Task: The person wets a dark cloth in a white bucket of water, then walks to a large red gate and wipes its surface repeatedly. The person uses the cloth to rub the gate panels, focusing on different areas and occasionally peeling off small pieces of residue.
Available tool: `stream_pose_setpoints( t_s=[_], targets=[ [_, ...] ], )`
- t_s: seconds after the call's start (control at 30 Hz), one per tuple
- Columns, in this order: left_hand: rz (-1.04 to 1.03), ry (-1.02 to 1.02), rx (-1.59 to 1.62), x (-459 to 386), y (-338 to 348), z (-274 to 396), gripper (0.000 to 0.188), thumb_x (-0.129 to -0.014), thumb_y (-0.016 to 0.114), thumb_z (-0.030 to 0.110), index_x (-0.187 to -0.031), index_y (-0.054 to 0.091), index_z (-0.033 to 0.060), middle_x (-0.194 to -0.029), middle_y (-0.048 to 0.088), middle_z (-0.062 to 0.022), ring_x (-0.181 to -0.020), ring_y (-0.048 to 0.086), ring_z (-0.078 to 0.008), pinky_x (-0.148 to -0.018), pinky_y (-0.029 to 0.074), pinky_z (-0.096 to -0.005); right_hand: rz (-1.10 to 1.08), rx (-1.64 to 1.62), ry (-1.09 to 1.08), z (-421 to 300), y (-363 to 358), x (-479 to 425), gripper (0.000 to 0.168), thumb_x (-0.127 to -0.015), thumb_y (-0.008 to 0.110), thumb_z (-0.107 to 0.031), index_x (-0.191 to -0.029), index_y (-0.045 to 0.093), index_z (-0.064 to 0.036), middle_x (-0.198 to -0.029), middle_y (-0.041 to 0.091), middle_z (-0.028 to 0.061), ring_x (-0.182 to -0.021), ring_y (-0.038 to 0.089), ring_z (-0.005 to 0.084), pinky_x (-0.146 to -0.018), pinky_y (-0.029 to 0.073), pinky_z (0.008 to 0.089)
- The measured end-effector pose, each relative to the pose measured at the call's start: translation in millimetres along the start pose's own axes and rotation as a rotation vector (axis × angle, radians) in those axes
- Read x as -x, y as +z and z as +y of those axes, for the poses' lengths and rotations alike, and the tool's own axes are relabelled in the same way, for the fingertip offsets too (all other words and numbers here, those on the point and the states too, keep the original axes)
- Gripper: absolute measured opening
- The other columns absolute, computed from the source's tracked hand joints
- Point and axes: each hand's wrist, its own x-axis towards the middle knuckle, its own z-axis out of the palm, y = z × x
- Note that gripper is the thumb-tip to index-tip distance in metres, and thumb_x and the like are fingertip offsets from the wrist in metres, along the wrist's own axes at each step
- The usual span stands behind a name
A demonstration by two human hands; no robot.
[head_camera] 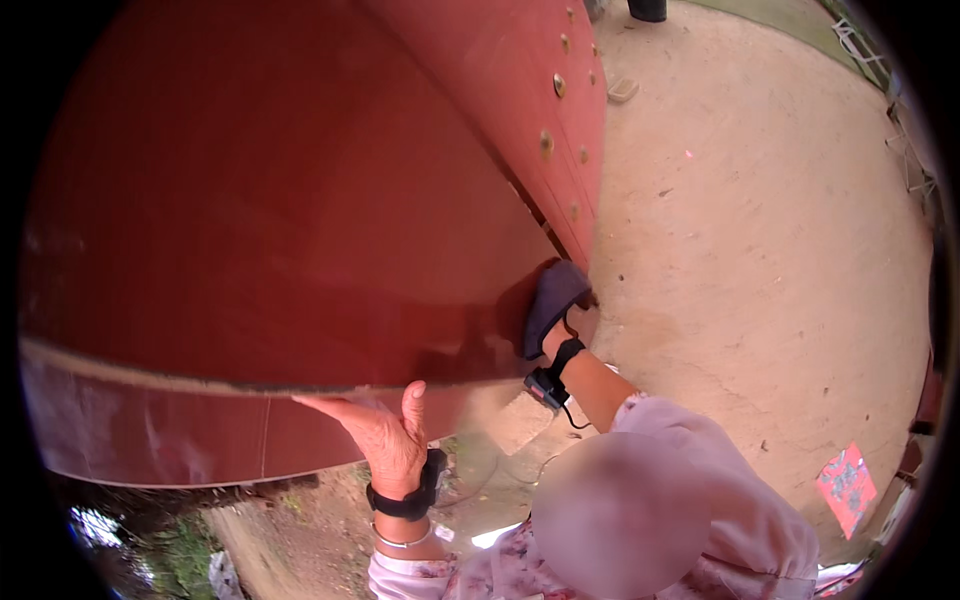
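A large, glossy red panel (300, 225) fills the left and middle of the view. My left hand (394, 435) lies against its near edge, fingers stretched out to the left and thumb pointing up, apart from them. A dark cloth or mitt (559, 300) covers the fingers of my right hand (556, 337), hiding their exact grip. That cloth presses on the panel near its right corner. Beyond a dark seam, a red section (525, 97) carries rows of gold-coloured studs. Both wrists wear black straps, the right one with a small device (547, 386).
Pale, dusty ground (750, 262) spreads out to the right. A light block (517, 420) sits below the panel's corner. A torn red sheet (847, 491) lies at the lower right, and a small tan block (622, 90) by the studded section. Green plants (180, 555) grow at lower left.
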Motion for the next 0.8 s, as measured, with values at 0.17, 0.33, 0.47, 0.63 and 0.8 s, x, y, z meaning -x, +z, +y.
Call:
stream_pose_setpoints(
  t_s=[0.17,0.33,0.47,0.63,0.8],
  targets=[
    [0.111,-0.096,0.160,6,31,-20,0.121,-0.089,0.070,0.040,-0.146,-0.029,-0.0015,-0.159,-0.002,-0.0243,-0.145,0.016,-0.0329,-0.119,0.013,-0.0468,0.110,-0.170,-0.140,-72,18,-26,0.037,-0.099,0.046,-0.024,-0.128,0.056,-0.002,-0.133,0.056,0.0152,-0.125,0.050,0.0276,-0.108,0.037,0.0378],
    [0.173,-0.079,-0.147,15,32,-40,0.112,-0.094,0.064,0.038,-0.147,-0.027,0.0004,-0.155,0.008,-0.0293,-0.135,0.032,-0.0345,-0.113,0.029,-0.0481,0.021,-0.362,-0.125,-69,37,-5,0.037,-0.098,0.047,-0.023,-0.128,0.055,-0.002,-0.133,0.056,0.0155,-0.125,0.050,0.0280,-0.108,0.037,0.0380],
    [0.187,-0.120,-0.096,22,24,-48,0.097,-0.097,0.058,0.041,-0.148,-0.011,-0.0046,-0.147,0.027,-0.0324,-0.124,0.045,-0.0339,-0.107,0.040,-0.0463,-0.055,-0.185,-0.021,16,45,14,0.038,-0.098,0.048,-0.023,-0.128,0.055,-0.002,-0.133,0.056,0.0157,-0.125,0.050,0.0283,-0.108,0.037,0.0382],
    [0.094,-0.109,-0.135,26,15,-49,0.090,-0.102,0.043,0.047,-0.150,-0.012,-0.0033,-0.152,0.022,-0.0312,-0.131,0.041,-0.0354,-0.108,0.039,-0.0455,-0.071,-0.119,0.457,80,66,50,0.038,-0.097,0.049,-0.023,-0.128,0.055,-0.002,-0.132,0.056,0.0159,-0.125,0.050,0.0286,-0.108,0.037,0.0384],
    [0.080,-0.120,-0.191,29,8,-50,0.083,-0.103,0.033,0.052,-0.151,0.001,-0.0076,-0.154,0.021,-0.0299,-0.133,0.041,-0.0356,-0.109,0.039,-0.0450,-0.083,-0.170,0.647,63,82,71,0.038,-0.097,0.050,-0.022,-0.128,0.055,-0.001,-0.132,0.056,0.0162,-0.125,0.050,0.0290,-0.108,0.037,0.0387]
  ],
)
